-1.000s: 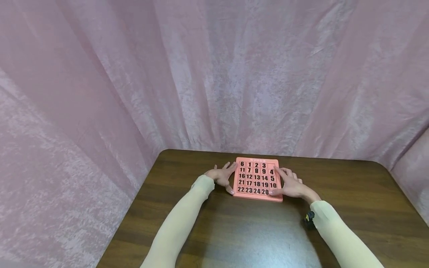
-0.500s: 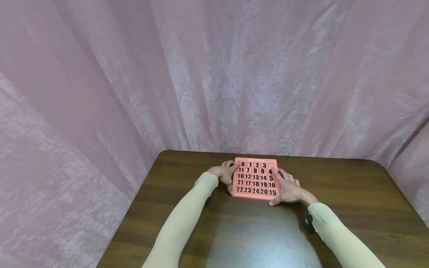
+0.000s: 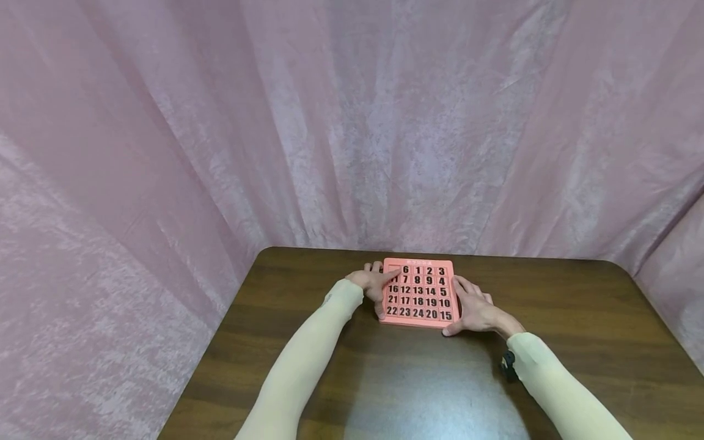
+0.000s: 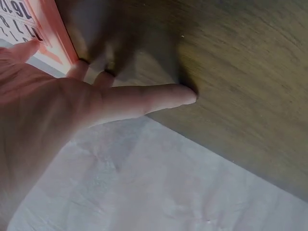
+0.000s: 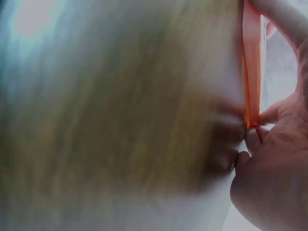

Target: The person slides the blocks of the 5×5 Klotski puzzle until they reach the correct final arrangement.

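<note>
Here's the pink number puzzle [image 3: 418,297], flat at the far side of the wooden surface [image 3: 429,379], its gap in the far left corner! The left hand [image 3: 374,285], grip wide, stretches its index finger over the board, right beside tile 6 [image 3: 405,269]. The right hand [image 3: 476,311], grip wide too, spreads along the right edge, thumb at the near corner.

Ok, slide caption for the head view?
Left hand at tile 6 of a pink number puzzle, right hand at its edge.
</note>
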A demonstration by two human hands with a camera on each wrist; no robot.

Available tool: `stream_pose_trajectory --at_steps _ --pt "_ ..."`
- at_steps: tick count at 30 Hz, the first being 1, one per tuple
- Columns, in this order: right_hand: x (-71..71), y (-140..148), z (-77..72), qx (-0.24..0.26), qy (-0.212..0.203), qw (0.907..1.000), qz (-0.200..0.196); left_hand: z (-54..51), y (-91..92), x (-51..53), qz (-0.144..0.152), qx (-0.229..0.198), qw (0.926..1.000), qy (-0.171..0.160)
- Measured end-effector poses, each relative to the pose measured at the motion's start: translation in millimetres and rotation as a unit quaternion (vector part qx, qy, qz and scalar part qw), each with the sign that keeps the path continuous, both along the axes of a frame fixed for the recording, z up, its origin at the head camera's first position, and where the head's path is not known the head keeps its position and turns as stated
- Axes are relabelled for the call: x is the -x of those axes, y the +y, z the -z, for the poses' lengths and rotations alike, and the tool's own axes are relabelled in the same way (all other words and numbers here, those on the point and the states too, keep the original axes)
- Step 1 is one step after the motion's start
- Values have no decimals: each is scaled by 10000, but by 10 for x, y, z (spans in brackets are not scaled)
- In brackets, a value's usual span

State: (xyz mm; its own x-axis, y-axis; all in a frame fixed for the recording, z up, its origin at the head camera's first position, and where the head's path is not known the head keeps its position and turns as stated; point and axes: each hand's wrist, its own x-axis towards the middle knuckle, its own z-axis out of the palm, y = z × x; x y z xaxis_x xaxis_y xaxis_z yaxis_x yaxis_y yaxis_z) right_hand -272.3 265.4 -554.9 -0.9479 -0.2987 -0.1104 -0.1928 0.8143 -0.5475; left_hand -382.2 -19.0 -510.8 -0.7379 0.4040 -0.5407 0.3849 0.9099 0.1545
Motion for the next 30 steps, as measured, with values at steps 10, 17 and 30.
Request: stream_pose_trajectory --at_steps 10,17,30 --pt "41 34 50 101 194 9997 -61 64 -151 -53 -67 -367 9988 322" --pt "12 7 41 80 68 9999 -4 120 -204 -85 -120 -854 9952 454" --pt "30 58 105 401 -56 9992 -6 106 -198 -89 -234 -1026 9912 801"
